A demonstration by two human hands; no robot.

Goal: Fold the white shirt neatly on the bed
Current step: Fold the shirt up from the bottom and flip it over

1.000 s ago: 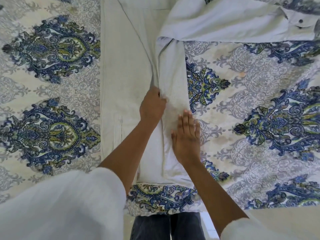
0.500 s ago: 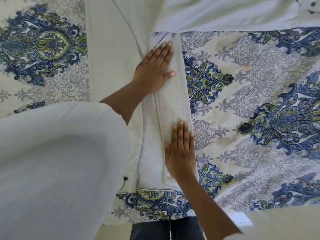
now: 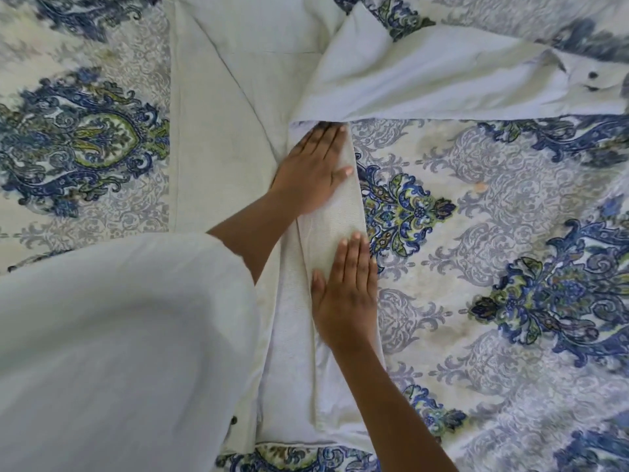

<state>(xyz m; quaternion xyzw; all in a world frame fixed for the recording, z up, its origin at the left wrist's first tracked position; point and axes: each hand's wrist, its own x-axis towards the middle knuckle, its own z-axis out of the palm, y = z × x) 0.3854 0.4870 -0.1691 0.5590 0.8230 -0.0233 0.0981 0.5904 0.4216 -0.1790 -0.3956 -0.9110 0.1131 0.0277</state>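
Note:
The white shirt [image 3: 231,107] lies flat along the middle of the bed, its right side folded inward into a narrow strip. One sleeve [image 3: 442,86] stretches out to the right, its buttoned cuff at the far right. My left hand [image 3: 311,170] lies flat, fingers straight, pressing the folded strip near the sleeve's root. My right hand [image 3: 347,294] presses flat on the same strip lower down, along its right edge. My own white sleeve hides the shirt's lower left part.
The bed is covered by a patterned spread [image 3: 510,267] with blue and green medallions on both sides of the shirt. The bed's near edge runs along the bottom of the view, just below the shirt's hem.
My left hand let go of the fold edge it pinched, opened flat and slid up the strip toward the sleeve. My right hand stayed pressed on the lower strip.

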